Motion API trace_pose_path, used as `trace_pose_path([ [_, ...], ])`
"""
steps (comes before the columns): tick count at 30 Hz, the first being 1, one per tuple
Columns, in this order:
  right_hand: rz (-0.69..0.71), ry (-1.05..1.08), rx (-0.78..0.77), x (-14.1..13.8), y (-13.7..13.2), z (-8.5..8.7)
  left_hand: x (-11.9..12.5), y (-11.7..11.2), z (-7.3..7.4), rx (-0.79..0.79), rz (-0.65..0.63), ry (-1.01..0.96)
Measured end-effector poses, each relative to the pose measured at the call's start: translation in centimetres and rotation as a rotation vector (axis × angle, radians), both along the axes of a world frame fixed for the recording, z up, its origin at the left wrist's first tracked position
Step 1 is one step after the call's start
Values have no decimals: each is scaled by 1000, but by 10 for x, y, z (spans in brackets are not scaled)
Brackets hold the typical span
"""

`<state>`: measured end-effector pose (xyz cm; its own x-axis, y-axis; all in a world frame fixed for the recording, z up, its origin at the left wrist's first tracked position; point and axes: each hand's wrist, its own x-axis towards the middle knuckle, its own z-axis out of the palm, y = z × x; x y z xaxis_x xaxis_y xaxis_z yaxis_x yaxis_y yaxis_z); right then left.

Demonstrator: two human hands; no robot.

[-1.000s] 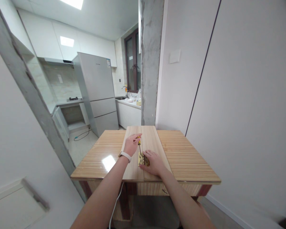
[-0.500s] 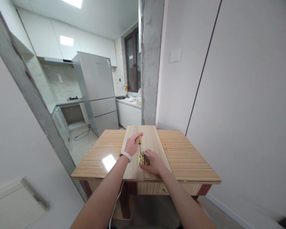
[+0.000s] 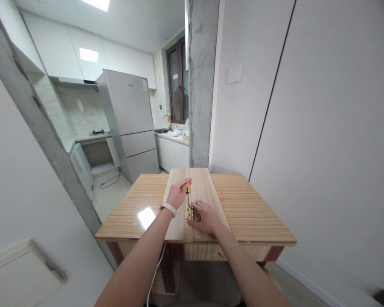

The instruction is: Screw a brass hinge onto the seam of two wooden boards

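Two pale wooden boards (image 3: pixel 179 226) lie side by side on a striped wooden table (image 3: pixel 252 213). A brass hinge (image 3: pixel 189 213) sits across their seam. My left hand (image 3: pixel 177 194), with a white wristband, is closed round a yellow-handled screwdriver (image 3: pixel 187 189) standing over the hinge. My right hand (image 3: pixel 206 217) lies flat on the right board, its fingers pressing the hinge down.
Walls stand close on the left and right. A grey concrete pillar (image 3: pixel 201 85) rises behind the table. Beyond it are a fridge (image 3: pixel 131 123), a kitchen counter with a sink, and a window. A pale cable (image 3: pixel 155 273) hangs below the table's front edge.
My left hand has turned slightly on the screwdriver handle, the thumb shifting right. My right hand and the hinge stay put.
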<state>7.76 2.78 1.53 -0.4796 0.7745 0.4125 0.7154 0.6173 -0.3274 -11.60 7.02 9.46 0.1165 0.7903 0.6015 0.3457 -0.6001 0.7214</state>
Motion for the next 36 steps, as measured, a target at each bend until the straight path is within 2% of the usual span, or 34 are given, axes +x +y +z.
trace_pose_path([
  [6,-2,6,-6,0,1,-2,-1,1,-1,4,40,-7],
  [13,-10,2,-17,0,-1,1,0,1,1,70,20,40],
  [36,4,5,16,-1,-3,5,5,-2,2,-4,21,-12],
])
